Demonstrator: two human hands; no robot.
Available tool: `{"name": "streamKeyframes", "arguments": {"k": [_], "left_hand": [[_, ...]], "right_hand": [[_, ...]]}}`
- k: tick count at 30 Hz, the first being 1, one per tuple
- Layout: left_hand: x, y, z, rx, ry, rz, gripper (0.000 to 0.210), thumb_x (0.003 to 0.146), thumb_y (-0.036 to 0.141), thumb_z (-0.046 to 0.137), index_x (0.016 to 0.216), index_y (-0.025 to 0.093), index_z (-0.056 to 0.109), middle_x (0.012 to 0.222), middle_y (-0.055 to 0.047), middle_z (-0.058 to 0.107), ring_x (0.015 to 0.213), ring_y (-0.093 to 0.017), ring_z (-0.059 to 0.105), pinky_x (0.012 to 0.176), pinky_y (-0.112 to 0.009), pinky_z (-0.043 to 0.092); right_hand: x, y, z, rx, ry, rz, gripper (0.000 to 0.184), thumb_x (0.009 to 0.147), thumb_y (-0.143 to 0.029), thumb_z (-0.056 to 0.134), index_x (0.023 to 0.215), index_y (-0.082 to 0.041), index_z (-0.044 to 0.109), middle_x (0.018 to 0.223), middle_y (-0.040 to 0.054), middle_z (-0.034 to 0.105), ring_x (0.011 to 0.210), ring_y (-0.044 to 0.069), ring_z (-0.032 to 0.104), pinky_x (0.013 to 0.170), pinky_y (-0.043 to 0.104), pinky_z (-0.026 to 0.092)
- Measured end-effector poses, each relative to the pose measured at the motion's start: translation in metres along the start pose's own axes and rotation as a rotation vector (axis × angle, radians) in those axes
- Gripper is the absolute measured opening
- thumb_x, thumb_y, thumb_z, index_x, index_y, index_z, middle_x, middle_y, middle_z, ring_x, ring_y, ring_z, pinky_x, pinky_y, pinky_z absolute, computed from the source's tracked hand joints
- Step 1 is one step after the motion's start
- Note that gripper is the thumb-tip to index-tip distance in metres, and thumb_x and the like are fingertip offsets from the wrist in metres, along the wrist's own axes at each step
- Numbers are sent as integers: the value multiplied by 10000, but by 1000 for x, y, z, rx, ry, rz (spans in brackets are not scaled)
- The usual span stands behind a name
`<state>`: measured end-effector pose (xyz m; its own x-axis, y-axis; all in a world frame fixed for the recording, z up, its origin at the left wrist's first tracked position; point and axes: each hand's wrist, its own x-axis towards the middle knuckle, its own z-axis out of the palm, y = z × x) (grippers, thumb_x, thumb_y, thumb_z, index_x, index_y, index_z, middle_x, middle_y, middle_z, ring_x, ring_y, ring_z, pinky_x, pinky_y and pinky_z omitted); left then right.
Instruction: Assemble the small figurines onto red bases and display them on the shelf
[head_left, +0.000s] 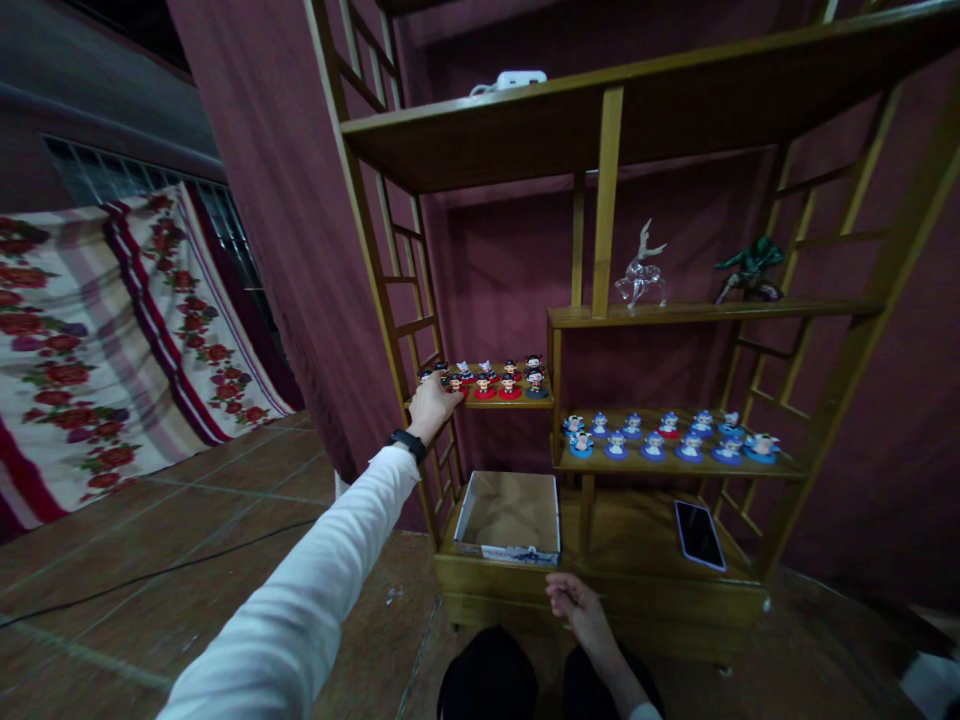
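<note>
At nine o'clock a floral red-and-cream cloth (112, 340) hangs against the wall. The left hand (433, 403), on a white sleeve with a black wristband (407, 443), reaches to the left end of a small wooden shelf (510, 402) and closes on something there; its fingers curl around the nearest of the small red-based figurines (495, 379), though what exactly it pinches cannot be told. About ten such figurines stand in two rows. Below, at six o'clock, an open shallow cardboard box (508, 515) lies on the bottom shelf, showing only its brown floor. The right hand (576, 603) rests loosely half-curled, holding nothing, just before the box. At three o'clock about twelve blue-based figurines (667, 436) stand in two rows; beneath them lies a dark smartphone (699, 534); above stand one clear glass deer (641, 268) and one green figure (750, 267).
</note>
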<state>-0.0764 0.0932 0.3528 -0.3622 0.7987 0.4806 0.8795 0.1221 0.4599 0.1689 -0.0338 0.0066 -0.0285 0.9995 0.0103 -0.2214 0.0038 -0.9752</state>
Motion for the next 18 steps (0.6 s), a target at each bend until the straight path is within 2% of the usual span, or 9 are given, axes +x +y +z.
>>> {"name": "streamKeyframes", "arguments": {"k": [5, 8, 11, 14, 18], "left_hand": [[-1, -9, 0, -73, 37, 65, 662, 646, 498, 680, 1233, 236, 527, 1002, -71, 685, 951, -246, 630, 768, -309, 487], [-1, -25, -8, -136, 108, 92, 645, 681, 455, 656, 1261, 221, 496, 977, -47, 688, 926, -212, 632, 765, -281, 485], [0, -40, -19, -107, 176, 55, 662, 694, 381, 641, 1302, 206, 448, 1002, -53, 680, 943, -216, 626, 785, -290, 481], [0, -45, -26, -47, 158, 24, 683, 699, 367, 635, 1325, 202, 417, 1046, -73, 669, 983, -239, 616, 814, -316, 475], [-2, -39, -25, 30, 99, -26, 716, 705, 403, 634, 1350, 224, 379, 1121, -115, 640, 1022, -288, 603, 822, -371, 474]], "right_hand": [[1, 2, -2, 3, -4, 14, 452, 553, -566, 718, 807, -194, 688, 731, 50, 664, 626, 183, 587, 574, 302, 474], [3, 6, -6, 6, -17, 14, 462, 553, -579, 715, 815, -200, 684, 738, 46, 662, 613, 172, 582, 569, 299, 474], [6, 9, -9, 18, -38, -2, 456, 564, -575, 717, 820, -199, 678, 736, 49, 659, 631, 178, 588, 575, 299, 476], [7, 9, -11, 17, -36, 2, 458, 569, -581, 714, 808, -193, 672, 732, 54, 655, 644, 186, 592, 576, 301, 477], [3, 8, -11, 3, -25, 0, 481, 571, -598, 701, 823, -189, 671, 754, 62, 660, 683, 202, 605, 598, 313, 489]]}}
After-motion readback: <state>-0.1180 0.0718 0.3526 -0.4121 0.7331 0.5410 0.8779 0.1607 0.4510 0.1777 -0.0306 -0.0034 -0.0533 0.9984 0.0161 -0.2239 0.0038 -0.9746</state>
